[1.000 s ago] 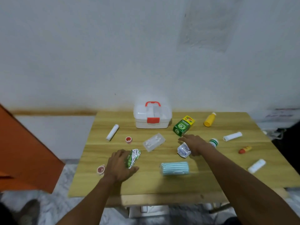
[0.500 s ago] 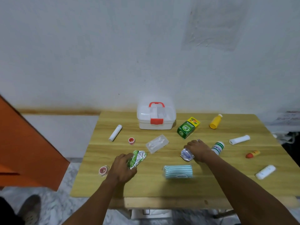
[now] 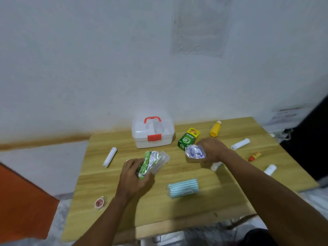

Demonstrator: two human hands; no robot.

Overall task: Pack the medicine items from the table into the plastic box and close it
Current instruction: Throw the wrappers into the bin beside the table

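Both hands (image 3: 132,176) (image 3: 213,150) now raised, packets (image 3: 149,161) (image 3: 194,152) lifted

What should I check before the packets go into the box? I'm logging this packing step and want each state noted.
1. Left hand grips the green foil packet: ok.
2. Right hand grips the blue foil packet: ok.
3. Plastic box lid open for loading: not ok, the red latch looks shut.
4. A free hand for the latch: not ok, both are full.
5. Path to the box clear: ok for the left; the green carton lies near the right hand's path.
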